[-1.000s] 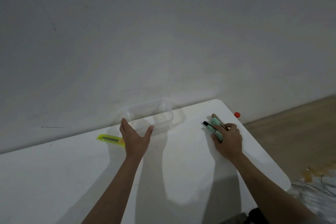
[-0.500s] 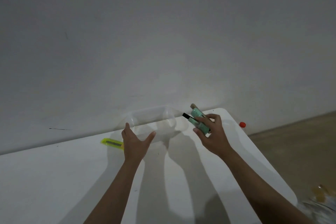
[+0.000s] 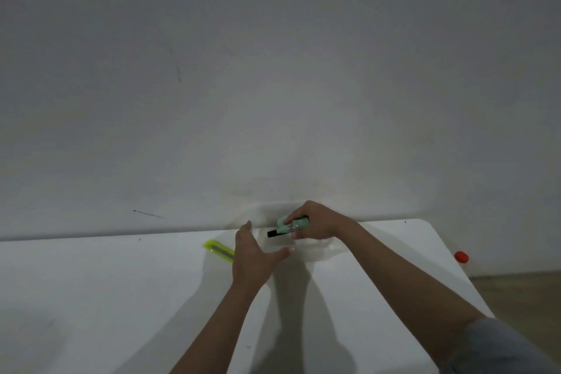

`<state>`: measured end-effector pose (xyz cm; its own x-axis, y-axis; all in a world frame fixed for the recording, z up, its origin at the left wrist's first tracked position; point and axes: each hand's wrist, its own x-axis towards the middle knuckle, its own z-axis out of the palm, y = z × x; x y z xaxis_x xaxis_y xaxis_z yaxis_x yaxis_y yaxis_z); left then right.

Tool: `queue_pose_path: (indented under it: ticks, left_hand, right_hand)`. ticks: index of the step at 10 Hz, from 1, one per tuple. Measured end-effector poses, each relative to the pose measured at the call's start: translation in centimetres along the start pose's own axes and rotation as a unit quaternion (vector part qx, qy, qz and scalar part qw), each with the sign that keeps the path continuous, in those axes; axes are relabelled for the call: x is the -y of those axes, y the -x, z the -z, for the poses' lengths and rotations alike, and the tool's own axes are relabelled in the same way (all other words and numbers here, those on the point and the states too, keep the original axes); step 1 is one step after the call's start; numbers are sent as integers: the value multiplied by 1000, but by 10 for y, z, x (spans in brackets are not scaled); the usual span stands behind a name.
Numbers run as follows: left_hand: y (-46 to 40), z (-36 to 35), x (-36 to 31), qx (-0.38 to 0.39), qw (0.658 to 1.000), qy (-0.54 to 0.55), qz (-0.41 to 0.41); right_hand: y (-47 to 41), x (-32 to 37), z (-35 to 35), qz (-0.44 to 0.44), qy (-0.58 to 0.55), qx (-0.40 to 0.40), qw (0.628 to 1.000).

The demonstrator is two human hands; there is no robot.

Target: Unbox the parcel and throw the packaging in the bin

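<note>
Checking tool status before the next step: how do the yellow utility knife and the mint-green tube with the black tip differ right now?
The yellow utility knife lies flat on the white table, untouched; the mint-green tube with the black tip is gripped in the right hand. The knife sits left of the left hand; the tube is held over the clear plastic container. Both are slim and elongated.

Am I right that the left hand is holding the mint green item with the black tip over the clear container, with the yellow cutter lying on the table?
Not quite: in the head view the right hand holds the mint green item over the clear container. The left hand is open beside it. The yellow cutter does lie on the table.
</note>
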<state>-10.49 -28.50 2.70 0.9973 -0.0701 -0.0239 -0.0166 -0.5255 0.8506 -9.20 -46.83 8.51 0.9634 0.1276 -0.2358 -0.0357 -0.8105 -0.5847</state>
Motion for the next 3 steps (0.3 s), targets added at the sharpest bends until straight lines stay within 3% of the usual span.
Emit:
queue_pose_path:
  ticks: [3]
  left_hand:
    - [0, -2, 0, -15, 1000, 14, -6]
  right_hand:
    - [-15, 1, -12, -8, 71, 28, 997]
